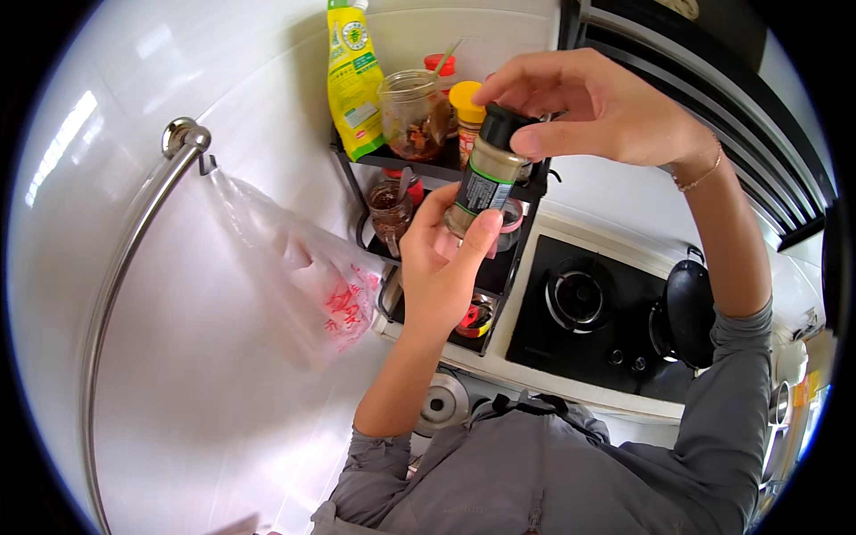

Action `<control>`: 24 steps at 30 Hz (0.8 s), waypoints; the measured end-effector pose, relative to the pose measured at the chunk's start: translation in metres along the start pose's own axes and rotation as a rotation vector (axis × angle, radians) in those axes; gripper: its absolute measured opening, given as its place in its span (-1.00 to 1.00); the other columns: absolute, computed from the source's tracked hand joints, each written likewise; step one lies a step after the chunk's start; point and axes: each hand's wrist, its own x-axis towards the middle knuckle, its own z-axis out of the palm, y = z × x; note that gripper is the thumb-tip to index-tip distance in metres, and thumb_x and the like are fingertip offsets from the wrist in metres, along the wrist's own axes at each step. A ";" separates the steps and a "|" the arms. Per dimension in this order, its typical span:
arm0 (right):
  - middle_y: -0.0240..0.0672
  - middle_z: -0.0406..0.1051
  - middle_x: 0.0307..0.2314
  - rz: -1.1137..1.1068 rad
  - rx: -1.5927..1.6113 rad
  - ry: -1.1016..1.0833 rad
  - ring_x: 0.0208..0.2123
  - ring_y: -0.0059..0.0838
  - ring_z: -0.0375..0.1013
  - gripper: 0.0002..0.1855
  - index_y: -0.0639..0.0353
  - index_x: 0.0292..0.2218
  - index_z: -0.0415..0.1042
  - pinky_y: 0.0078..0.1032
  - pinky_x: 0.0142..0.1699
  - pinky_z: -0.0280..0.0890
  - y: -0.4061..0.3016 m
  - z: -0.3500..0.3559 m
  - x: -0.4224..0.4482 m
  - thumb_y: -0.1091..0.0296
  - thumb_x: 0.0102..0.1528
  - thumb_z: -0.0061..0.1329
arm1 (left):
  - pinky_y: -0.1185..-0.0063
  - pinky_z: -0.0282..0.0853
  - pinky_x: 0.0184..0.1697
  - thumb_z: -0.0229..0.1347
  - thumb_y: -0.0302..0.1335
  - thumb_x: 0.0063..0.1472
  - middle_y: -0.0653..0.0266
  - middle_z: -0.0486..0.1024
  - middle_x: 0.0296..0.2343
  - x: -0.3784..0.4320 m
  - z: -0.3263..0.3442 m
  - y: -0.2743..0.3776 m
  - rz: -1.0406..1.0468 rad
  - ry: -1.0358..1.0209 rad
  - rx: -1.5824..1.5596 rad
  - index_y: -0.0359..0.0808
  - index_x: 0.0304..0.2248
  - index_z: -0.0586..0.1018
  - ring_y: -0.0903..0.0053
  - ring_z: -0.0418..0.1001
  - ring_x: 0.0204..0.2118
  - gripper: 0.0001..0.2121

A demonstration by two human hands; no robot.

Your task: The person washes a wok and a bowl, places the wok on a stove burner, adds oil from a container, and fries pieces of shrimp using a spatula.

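Note:
My left hand (447,257) grips the lower part of a glass spice jar (483,180) that holds a pale brown powder. The jar has a black label with a green edge and is tilted slightly. At its top, the fingers and thumb of my right hand (582,110) are on the black cap (501,125). Behind the jar stand a yellow-capped bottle (466,100) and an open glass jar (413,114) of dark red sauce with a utensil in it.
A black tiered rack (428,167) holds a yellow pouch (353,80) and a mug-shaped jar (389,210). To the right is a gas hob (548,321) with a black wok (689,314). A plastic bag (301,281) hangs from a metal rail (127,261).

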 end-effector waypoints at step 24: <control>-0.31 0.43 -0.35 -0.082 0.352 -0.208 -0.31 -0.60 0.40 -0.62 0.31 -0.18 0.37 -0.68 -0.17 0.30 -0.025 -0.011 -0.017 0.48 -0.07 0.11 | 0.59 0.28 -0.15 0.22 -0.61 -0.10 0.19 0.42 -0.29 -0.010 0.029 0.000 0.637 0.196 0.462 -0.46 -0.20 0.41 0.55 0.38 -0.27 -0.59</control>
